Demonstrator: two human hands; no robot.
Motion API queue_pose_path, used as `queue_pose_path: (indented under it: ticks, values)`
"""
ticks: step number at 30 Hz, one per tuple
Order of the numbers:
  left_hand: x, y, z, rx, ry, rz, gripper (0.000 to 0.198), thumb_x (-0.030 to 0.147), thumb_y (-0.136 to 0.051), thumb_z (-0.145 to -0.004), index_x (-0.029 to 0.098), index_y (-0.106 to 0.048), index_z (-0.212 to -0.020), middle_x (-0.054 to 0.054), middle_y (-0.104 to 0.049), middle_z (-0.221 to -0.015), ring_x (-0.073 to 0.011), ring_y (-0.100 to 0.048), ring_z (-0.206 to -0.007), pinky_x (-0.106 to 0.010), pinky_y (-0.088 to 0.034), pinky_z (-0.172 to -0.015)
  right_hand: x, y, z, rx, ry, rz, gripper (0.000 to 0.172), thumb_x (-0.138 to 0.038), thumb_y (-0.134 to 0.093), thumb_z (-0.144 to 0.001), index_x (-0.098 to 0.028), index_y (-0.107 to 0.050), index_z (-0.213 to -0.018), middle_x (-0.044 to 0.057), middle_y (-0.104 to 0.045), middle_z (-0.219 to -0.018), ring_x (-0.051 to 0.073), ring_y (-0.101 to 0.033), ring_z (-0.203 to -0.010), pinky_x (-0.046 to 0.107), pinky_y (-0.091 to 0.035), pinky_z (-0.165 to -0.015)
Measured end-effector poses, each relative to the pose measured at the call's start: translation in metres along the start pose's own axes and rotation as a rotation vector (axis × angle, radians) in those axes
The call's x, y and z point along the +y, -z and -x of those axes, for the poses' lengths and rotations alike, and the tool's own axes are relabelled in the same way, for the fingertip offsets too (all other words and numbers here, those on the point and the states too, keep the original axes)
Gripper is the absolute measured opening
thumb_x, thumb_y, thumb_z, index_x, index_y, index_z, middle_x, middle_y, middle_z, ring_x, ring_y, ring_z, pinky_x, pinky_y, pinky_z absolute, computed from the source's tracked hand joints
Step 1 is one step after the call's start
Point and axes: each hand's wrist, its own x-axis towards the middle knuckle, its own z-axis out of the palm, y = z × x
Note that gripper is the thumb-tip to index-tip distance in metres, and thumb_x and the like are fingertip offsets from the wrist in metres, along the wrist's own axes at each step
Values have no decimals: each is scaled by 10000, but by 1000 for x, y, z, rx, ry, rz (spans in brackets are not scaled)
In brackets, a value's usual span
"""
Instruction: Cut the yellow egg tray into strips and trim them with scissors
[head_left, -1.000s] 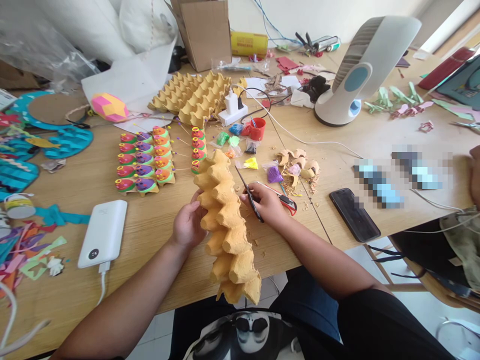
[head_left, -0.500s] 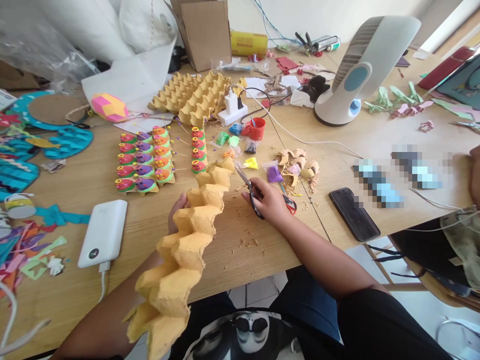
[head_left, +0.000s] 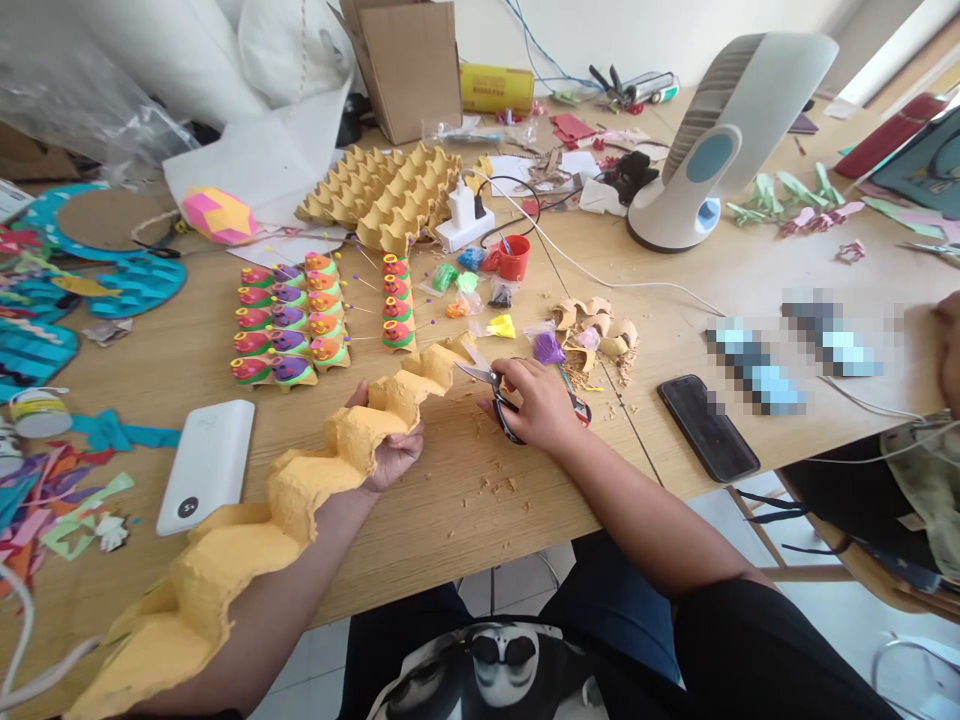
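We hold a long strip of yellow moulded-pulp egg carton (head_left: 300, 490) in our left hand (head_left: 390, 450), the fingers curled up from beneath and closed around one of its cups, so the strip runs from that grip up and away to its far tip and back down along our forearm toward the table edge. Our right hand (head_left: 536, 405) is closed through the black handles of a pair of steel scissors (head_left: 487, 385), whose blades stand parted with their points just at the strip's far tip, a little beyond the left hand's hold. Just past the scissors lie small plastic bags of coloured bits (head_left: 525, 335) and a heap of cut brown pulp scraps (head_left: 596, 325); crumbs of pulp lie on the pale wooden table (head_left: 675, 280) beneath the right hand. Beyond the left hand's grip stand rows of painted egg-carton cups in red, purple, orange and green (head_left: 292, 320), and farther off a whole yellow egg tray (head_left: 382, 195). To the left of the grip lies a white power bank (head_left: 206, 465); to the right of the scissors hand, a black phone (head_left: 709, 430). No writing on any of these can be read.
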Motion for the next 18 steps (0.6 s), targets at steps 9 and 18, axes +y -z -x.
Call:
queue_pose_path:
  ticks: [9,18]
  values:
    - [1,-13,2,49,60,58,498,619,-762,-1099,218,-642,-830,31,-557,-595,-84,-519,-422,-145,-414,-392,5,-4,0,19,10,16,413,-594,-779,-1122,-218,-808,-1291,107,-813,-1001,296,-729,-957,374,-510,-856]
    - [2,-21,6,73,57,123,545,652,-730,-1103,217,-571,-815,45,-516,-559,-74,-524,-399,-120,-402,-379,11,-2,0,12,-2,49,371,-593,-796,-1124,-254,-834,-1269,88,-814,-967,275,-720,-925,350,-482,-813]
